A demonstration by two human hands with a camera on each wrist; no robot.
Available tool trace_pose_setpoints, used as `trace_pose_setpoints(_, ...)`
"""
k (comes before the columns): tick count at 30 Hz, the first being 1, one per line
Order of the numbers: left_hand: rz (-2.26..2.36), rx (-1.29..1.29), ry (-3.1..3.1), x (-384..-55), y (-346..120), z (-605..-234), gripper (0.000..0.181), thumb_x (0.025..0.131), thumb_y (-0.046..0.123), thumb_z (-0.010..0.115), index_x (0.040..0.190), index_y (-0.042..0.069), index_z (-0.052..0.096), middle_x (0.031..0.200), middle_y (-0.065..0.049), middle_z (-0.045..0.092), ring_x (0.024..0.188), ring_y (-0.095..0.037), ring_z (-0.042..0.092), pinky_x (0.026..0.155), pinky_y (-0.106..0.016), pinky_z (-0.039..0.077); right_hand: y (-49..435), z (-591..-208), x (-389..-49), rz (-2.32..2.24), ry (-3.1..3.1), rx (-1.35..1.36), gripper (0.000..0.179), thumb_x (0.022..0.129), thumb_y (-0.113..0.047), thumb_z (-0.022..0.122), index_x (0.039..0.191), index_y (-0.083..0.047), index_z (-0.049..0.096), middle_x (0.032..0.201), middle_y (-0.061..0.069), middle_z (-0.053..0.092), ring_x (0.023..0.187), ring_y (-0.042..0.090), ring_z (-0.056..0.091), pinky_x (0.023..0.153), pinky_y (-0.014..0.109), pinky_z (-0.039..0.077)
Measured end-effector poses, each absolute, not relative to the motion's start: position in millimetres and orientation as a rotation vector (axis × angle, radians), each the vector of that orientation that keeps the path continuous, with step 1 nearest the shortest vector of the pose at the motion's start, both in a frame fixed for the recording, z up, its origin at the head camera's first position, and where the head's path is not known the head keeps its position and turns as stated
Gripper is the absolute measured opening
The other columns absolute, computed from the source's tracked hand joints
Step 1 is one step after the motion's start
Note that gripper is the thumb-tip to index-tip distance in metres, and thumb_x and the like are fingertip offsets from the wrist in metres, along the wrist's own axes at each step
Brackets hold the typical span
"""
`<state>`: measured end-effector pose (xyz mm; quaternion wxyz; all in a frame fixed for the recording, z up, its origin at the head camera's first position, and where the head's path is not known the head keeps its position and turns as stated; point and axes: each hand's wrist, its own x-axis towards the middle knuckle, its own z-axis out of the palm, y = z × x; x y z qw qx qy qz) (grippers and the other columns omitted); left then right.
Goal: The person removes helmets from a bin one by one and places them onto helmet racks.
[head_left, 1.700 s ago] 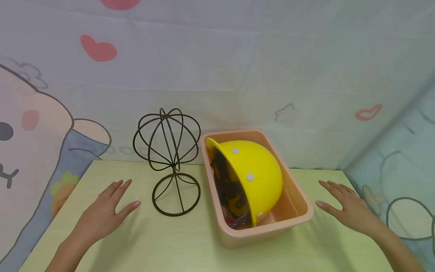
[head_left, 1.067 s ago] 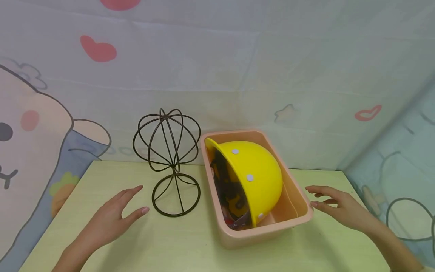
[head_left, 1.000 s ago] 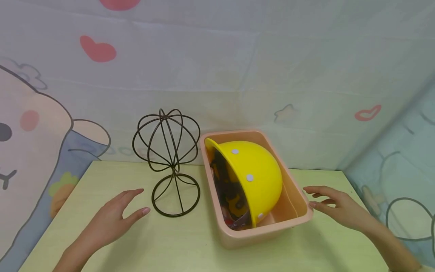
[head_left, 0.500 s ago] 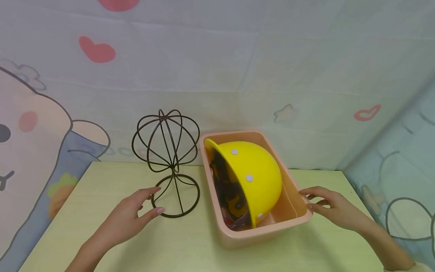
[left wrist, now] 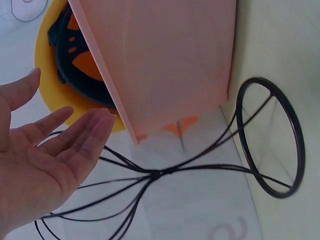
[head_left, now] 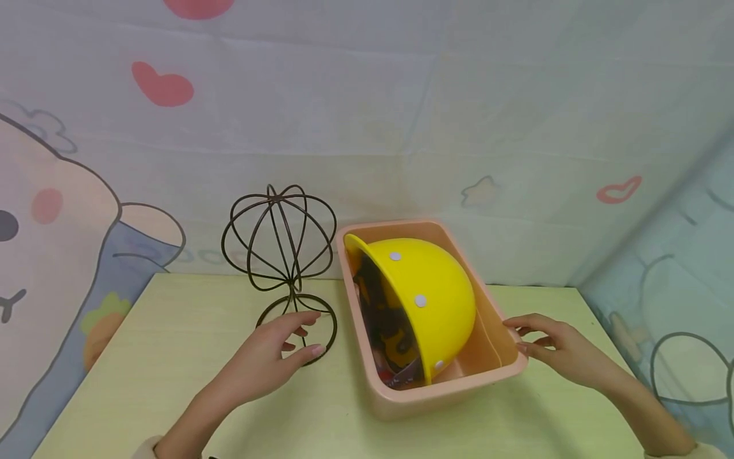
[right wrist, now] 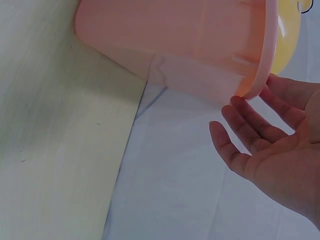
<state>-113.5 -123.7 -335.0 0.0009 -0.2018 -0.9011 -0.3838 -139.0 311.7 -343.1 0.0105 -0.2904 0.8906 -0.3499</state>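
A yellow hard hat (head_left: 430,293) lies on its side in a pink plastic bin (head_left: 447,394), dark straps showing inside its shell. To the left of the bin, a black wire hat stand (head_left: 291,280) stands upright on its ring base. My left hand (head_left: 260,363) is held open in front of that base, overlapping it in the head view, with fingers toward the bin. At the bin's right side, my right hand (head_left: 564,354) holds the rim with its fingertips; the right wrist view shows the rim (right wrist: 265,75) between the thumb side and the other fingers.
All of this is on a pale wooden table (head_left: 298,427). Behind it hangs a light cloth backdrop (head_left: 516,127) printed with hearts and a cartoon animal. Under the hat's brim a dark, crinkled piece (head_left: 406,375) shows at the bin's near end.
My left hand has moved right, from the table's left side to before the stand's base. My right hand has moved left onto the bin's rim. Bin, hat and stand have stayed put.
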Motion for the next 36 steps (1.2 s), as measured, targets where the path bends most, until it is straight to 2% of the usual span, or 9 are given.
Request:
trace_pose_setpoints(15,-1.312,-0.753,-2.699,-126,-81,-330,0.042,0.086,0.019,0.064,0.123,0.003,0.053,0.106,-0.006,0.061,0.087,-0.017,0.057,0.070,-0.027,0.053,310,-346,-139,-1.129,2.773,-0.872,0.030,0.086,-0.001,0.060,0.116,-0.001,0.057,0.109,0.010,0.060,0.092,0.005,0.052,0.068,0.025,0.052)
trace_pose_setpoints(17,-1.334,-0.752,-2.704,-128,-76,-330,0.041,0.086,0.020,0.064,0.123,0.004,0.053,0.105,-0.006,0.061,0.087,-0.015,0.057,0.071,-0.030,0.053,310,-346,-139,-1.127,2.779,-0.860,0.030,0.086,-0.001,0.060,0.116,-0.001,0.057,0.109,0.009,0.060,0.092,0.005,0.052,0.068,0.024,0.052)
trace_pose_setpoints(26,-1.424,-0.755,-2.712,-135,-53,-325,0.041,0.088,0.023,0.062,0.122,0.002,0.052,0.103,-0.005,0.061,0.083,-0.013,0.056,0.069,-0.022,0.050,309,-345,-139,-1.131,2.782,-0.817,0.030,0.086,-0.003,0.061,0.116,-0.003,0.058,0.109,0.010,0.060,0.091,0.004,0.052,0.068,0.025,0.053)
trace_pose_setpoints(36,-1.554,-0.736,-2.664,-142,-29,-328,0.037,0.087,0.024,0.063,0.116,0.001,0.054,0.094,-0.006,0.061,0.082,-0.017,0.059,0.069,-0.023,0.051,307,-345,-140,-1.112,2.789,-0.808,0.030,0.086,-0.003,0.061,0.116,-0.004,0.058,0.109,0.009,0.060,0.092,0.004,0.052,0.069,0.025,0.052)
